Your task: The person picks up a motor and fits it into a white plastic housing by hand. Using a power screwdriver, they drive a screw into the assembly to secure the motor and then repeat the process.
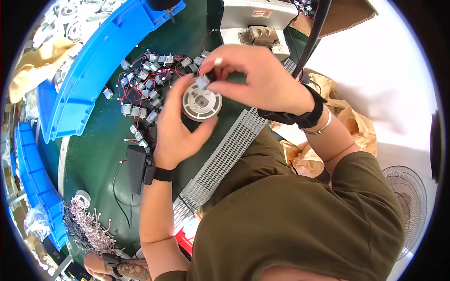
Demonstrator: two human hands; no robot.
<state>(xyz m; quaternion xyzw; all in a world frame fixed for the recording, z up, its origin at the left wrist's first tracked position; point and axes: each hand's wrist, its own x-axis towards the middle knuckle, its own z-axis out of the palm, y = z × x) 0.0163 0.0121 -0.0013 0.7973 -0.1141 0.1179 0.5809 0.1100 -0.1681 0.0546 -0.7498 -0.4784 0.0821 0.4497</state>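
Note:
My left hand (180,133) grips a round white plastic housing (191,108) by its rim, with the slotted face and central recess turned up. Just over the housing's far edge, my right hand (255,77) pinches a small grey motor (202,83) between thumb and fingers. A small white connector (218,61) shows at the right fingers, slightly blurred. Whether the motor touches the housing I cannot tell. To the left and beyond my left hand lies a loose heap of similar small motors (149,84) with red wires on the green table (93,159).
Blue bins (89,70) line the left side, the far one by a pile of white parts (75,23). A grey machine base (255,18) stands at the back. A perforated metal strip (225,154) edges the table. Wired parts (89,225) and another person's forearm (133,269) are lower left.

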